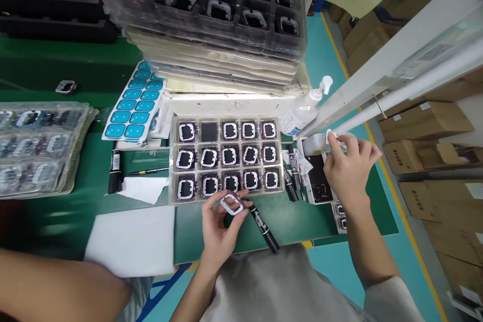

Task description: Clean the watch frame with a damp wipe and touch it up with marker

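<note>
My left hand (221, 229) is closed on a small purple frame (232, 203) with a white inner rim, holding it tilted over the front edge of a clear plastic tray (171, 161). Similar frames, such as one white-rimmed piece (271, 179), sit in the tray's pockets; one back-row pocket (209, 132) has no frame. A black marker (266, 229) lies close by my left fingertips; whether they touch it I cannot tell. Off to the right, my right hand (349, 168) pinches something white beside a white container (314, 145); my fingers partly hide it.
Stacked trays (226, 35) rise at the back. A pump bottle (304, 110) stands near a white post (407, 60). Blue stickers (132, 103), another marker (115, 171) and a tray pile (37, 151) lie left. Another person's arm (56, 287) reaches in at lower left.
</note>
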Demonstrator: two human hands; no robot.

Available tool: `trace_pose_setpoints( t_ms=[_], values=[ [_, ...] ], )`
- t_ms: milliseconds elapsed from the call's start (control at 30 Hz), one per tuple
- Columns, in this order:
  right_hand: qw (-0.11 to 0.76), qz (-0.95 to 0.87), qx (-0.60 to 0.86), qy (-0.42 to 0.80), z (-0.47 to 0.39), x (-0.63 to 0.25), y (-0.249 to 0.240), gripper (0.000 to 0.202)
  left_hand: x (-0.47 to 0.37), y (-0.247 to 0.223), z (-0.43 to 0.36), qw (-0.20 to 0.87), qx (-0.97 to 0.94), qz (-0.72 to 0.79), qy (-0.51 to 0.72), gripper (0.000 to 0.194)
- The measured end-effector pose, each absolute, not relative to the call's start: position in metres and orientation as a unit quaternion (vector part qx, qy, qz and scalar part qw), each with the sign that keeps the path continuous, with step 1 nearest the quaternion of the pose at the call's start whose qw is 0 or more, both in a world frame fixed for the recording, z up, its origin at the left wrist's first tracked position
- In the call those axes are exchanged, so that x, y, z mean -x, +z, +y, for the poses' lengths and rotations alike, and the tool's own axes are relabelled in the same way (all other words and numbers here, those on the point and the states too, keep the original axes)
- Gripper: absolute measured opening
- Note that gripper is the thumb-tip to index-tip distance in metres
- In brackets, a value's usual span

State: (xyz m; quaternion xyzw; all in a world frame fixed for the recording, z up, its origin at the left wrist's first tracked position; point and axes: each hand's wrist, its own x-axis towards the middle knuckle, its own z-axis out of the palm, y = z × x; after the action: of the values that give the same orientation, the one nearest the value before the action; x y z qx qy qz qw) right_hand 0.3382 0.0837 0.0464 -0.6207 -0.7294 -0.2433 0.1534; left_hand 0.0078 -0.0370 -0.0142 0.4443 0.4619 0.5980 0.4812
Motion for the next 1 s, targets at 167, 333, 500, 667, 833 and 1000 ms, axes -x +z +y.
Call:
trace_pose_setpoints(
  t_ms=[167, 333, 500, 667, 833, 1000],
  values=[
    [0.136, -0.742, 0.607, -0.249, 0.084, -0.341, 0.041, 0.053, -0.009, -0.012, -0.036, 0.474, -0.453, 0.461, 0.598, 0.045],
    [0.116, -0.743, 0.61, -0.249, 0.082, -0.339, 0.038, 0.055, -0.009, -0.012, -0.036, 0.471, -0.458, 0.465, 0.593, 0.045],
    [0.117, -0.745, 0.603, -0.261, 0.079, -0.335, 0.039, 0.055, -0.01, -0.015, -0.037, 0.478, -0.455, 0.46, 0.594, 0.047],
    [0.147, -0.746, 0.602, -0.245, 0.082, -0.34, 0.038, 0.054, -0.008, -0.01, -0.035, 0.526, -0.437, 0.408, 0.605, 0.047],
    [0.296, -0.743, 0.559, -0.219, 0.089, -0.349, 0.041, 0.033, -0.002, 0.01, -0.022, 0.612, -0.427, 0.26, 0.612, 0.044],
    [0.499, -0.661, 0.547, -0.117, 0.064, -0.308, 0.05, 0.029, 0.003, 0.021, -0.013, 0.64, -0.45, 0.195, 0.591, 0.046]
  ],
)
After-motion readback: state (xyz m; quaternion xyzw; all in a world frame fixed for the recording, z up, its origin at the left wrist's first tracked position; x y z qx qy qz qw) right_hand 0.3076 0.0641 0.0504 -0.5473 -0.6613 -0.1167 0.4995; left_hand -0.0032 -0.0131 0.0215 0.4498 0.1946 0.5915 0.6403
